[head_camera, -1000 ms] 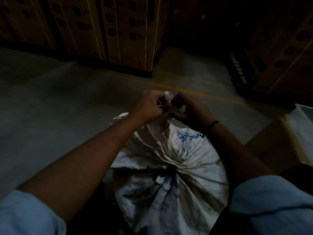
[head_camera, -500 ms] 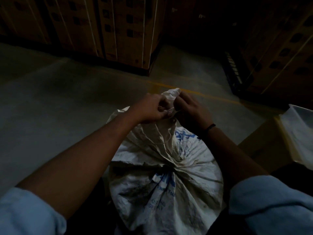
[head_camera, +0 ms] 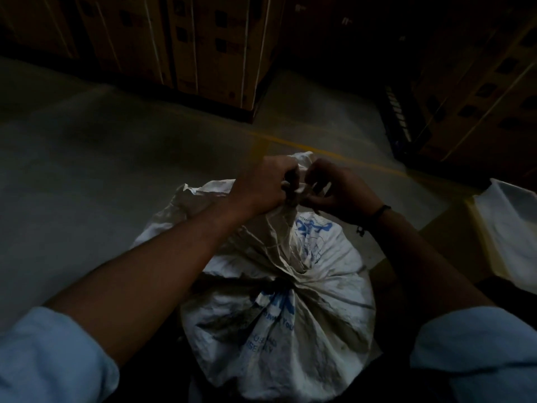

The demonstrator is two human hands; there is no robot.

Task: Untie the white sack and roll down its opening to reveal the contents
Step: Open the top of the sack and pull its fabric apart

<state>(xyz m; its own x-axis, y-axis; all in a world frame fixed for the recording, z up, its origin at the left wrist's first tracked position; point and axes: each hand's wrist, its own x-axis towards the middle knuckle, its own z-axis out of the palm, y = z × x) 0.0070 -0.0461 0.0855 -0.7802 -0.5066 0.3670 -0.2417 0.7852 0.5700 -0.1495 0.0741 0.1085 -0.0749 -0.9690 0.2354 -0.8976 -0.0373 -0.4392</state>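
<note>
Over the last second my left hand (head_camera: 260,189) and right hand (head_camera: 341,196) have drawn slightly apart at the top of the crumpled white woven sack with blue print (head_camera: 290,315). A pale bit of tie (head_camera: 295,191) now shows between them. The left fist grips the gathered neck (head_camera: 279,237), and the right fingertips pinch the tie. I judge the knot is loosening but not free (the mouth is still bunched shut). The sack stands just before me on the grey concrete floor (head_camera: 116,170), its long axis upright. The neck points up and away from me.
</note>
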